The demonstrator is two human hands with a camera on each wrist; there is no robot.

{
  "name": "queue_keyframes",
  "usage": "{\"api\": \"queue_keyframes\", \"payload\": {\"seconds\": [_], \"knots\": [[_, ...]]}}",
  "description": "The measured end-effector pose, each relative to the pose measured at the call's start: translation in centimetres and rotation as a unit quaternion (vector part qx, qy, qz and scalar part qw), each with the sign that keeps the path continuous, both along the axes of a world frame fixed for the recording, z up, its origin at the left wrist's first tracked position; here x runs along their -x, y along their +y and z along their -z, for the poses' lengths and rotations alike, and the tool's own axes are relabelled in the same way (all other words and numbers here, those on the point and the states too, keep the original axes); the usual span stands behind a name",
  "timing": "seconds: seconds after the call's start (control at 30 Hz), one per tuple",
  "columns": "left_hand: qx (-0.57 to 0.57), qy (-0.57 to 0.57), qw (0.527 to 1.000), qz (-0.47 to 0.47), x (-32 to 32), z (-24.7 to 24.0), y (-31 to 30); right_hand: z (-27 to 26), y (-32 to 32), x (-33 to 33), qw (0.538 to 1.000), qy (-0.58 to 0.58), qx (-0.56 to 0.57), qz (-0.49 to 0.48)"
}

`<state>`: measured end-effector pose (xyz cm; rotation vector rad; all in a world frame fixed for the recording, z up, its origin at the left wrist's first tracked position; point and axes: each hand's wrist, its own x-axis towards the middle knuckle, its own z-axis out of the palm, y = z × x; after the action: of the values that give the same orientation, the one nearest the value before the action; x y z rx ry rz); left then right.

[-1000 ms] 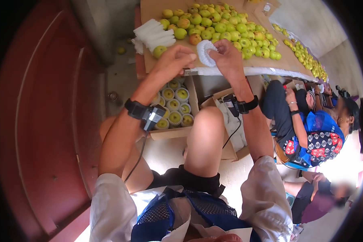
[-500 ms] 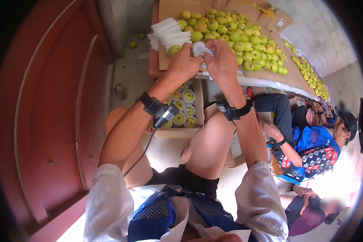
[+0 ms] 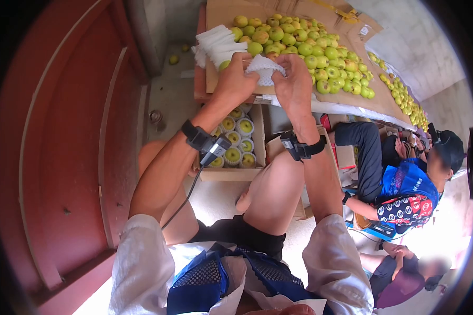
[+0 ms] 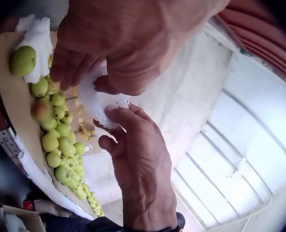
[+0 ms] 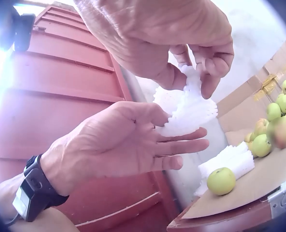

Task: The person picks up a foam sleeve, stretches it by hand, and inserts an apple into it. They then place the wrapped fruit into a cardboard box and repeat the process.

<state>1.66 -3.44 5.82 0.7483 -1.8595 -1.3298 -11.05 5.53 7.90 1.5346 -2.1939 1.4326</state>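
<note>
A white foam net sleeve (image 3: 265,70) is stretched between both hands above the table's near edge. My left hand (image 3: 236,81) pinches its left side between thumb and fingers; in the right wrist view the left hand's (image 5: 118,140) other fingers extend beneath the foam (image 5: 189,113). My right hand (image 3: 294,86) pinches the opposite side with thumb and fingertips, as the left wrist view also shows for the right hand (image 4: 143,164). Behind the hands lie loose green apples (image 3: 320,60) and a stack of flat white sleeves (image 3: 220,43), with one apple (image 5: 221,181) beside the stack.
Below the table a carton (image 3: 231,175) holds apples in foam sleeves. Another carton (image 3: 278,144) stands near my knee. The table's white-covered edge (image 3: 347,108) runs right. A seated person (image 3: 404,194) is at the right, and a red door (image 3: 63,157) at the left.
Both hands have come together around the sleeve, my left hand taking hold of its side. The foam is now spread wider between them. The seated person's arm has lowered.
</note>
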Motion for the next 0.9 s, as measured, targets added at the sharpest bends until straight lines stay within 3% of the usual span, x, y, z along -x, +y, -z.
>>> {"api": "queue_keyframes", "payload": {"seconds": [0.3,0.57,0.77,0.9], "knots": [[-0.081,0.083,0.989,0.086,0.7,-0.1,0.2,-0.1,0.5,0.9,0.998,-0.058,0.003,0.019],[-0.080,0.100,0.987,0.096,0.5,-0.5,-0.2,0.0,0.9,1.4,0.995,-0.084,0.003,0.053],[-0.094,0.162,0.970,0.153,0.8,-0.5,0.2,1.3,0.5,2.5,0.988,-0.150,0.022,-0.007],[-0.107,0.163,0.967,0.161,0.5,-1.0,0.9,1.6,0.6,2.3,0.992,-0.124,0.014,-0.017]]}}
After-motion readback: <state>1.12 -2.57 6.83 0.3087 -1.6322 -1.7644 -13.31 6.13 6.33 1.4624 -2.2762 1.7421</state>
